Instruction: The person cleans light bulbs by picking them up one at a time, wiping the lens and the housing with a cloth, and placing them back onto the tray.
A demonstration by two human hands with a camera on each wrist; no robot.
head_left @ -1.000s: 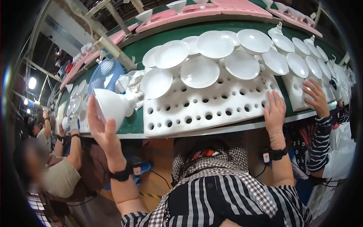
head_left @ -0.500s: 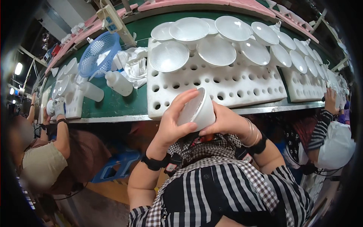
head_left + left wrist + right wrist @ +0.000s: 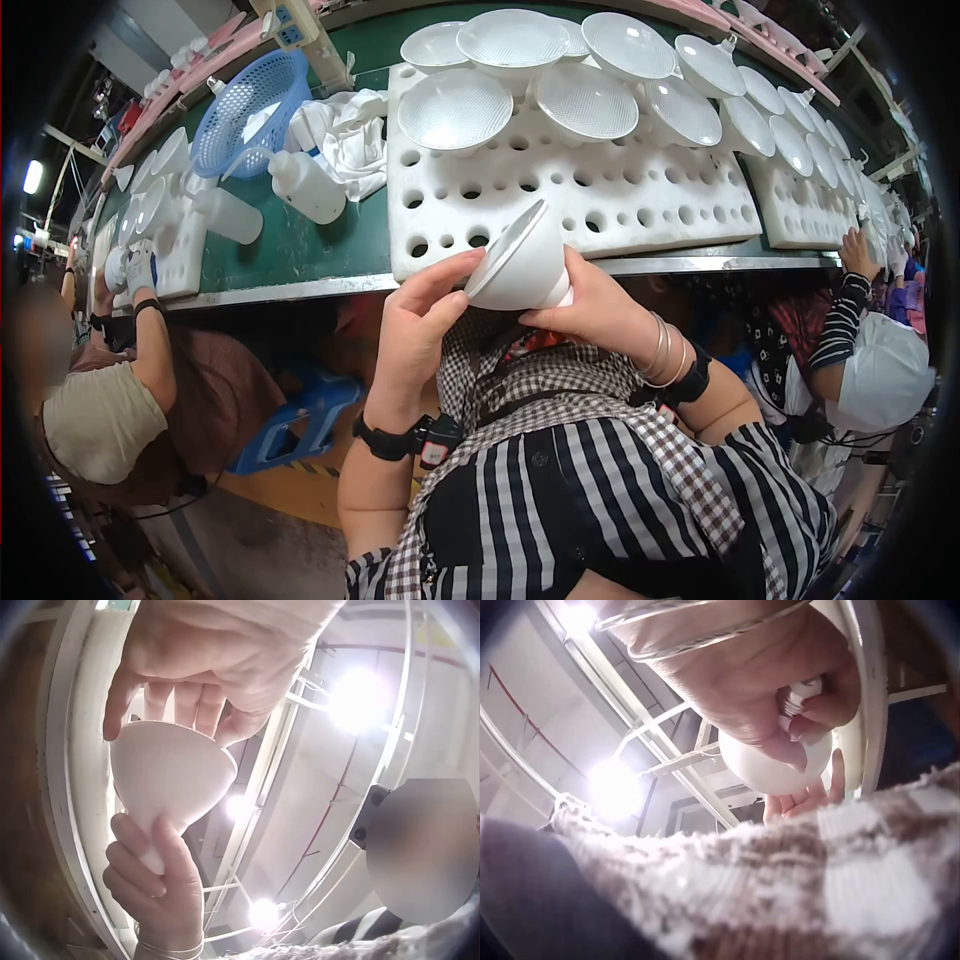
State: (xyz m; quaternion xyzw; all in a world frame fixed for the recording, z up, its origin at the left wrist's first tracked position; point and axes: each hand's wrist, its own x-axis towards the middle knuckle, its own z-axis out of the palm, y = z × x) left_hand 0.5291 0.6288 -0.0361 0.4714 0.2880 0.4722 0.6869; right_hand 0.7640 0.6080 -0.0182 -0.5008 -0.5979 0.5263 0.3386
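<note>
Between the two hands, just in front of the bench edge, a white cone-shaped lamp (image 3: pixel 527 268) is held tilted, its wide face toward the left. The left hand (image 3: pixel 418 325) holds the rim with thumb and fingers; in the left wrist view that hand (image 3: pixel 202 667) spans the wide end of the lamp (image 3: pixel 169 769). The right hand (image 3: pixel 603 315) grips the narrow neck, and in the right wrist view its curled fingers (image 3: pixel 810 724) close round a threaded metal base (image 3: pixel 799 697). Similar lamps (image 3: pixel 455 108) stand face up in a white foam tray (image 3: pixel 655 215) with rows of holes.
Left of the tray on the green bench (image 3: pixel 290 245) are white bottles (image 3: pixel 308 187), a white cloth (image 3: pixel 345 140) and a blue basket (image 3: pixel 205 130). A second foam tray (image 3: pixel 795 215) with lamps stands at the right. People work on both sides; a blue stool (image 3: pixel 310 420) is at the lower left.
The left hand brought a lamp from the left to the middle, and the right hand came off the tray to grip its neck. Since then the lamp has tilted a little, and the head view has shifted.
</note>
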